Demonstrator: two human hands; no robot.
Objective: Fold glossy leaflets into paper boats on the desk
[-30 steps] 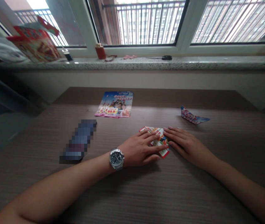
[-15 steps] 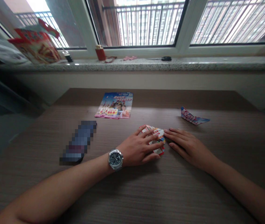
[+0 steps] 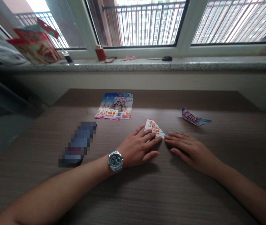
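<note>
A small folded paper flyer (image 3: 153, 127), white with red and orange print, lies on the brown wooden table (image 3: 147, 187) near its middle. My left hand (image 3: 139, 147), with a steel watch on the wrist, lies flat on the flyer's near part, fingers stretched out and pressing it down. My right hand (image 3: 189, 150) rests flat on the table just right of the flyer, fingers spread, its fingertips meeting the flyer's right corner. Neither hand grips anything.
A flat colourful flyer (image 3: 115, 105) lies farther back on the table. A folded paper shape (image 3: 194, 118) sits at the back right. A blurred dark object (image 3: 78, 143) lies to the left. The stone windowsill (image 3: 194, 64) holds a red bag (image 3: 36, 45), a red cup (image 3: 100, 52) and small items.
The folded flyer has become narrower and more pointed, its right part folded in toward my left hand. Both hands slid slightly and now press at its edge.
</note>
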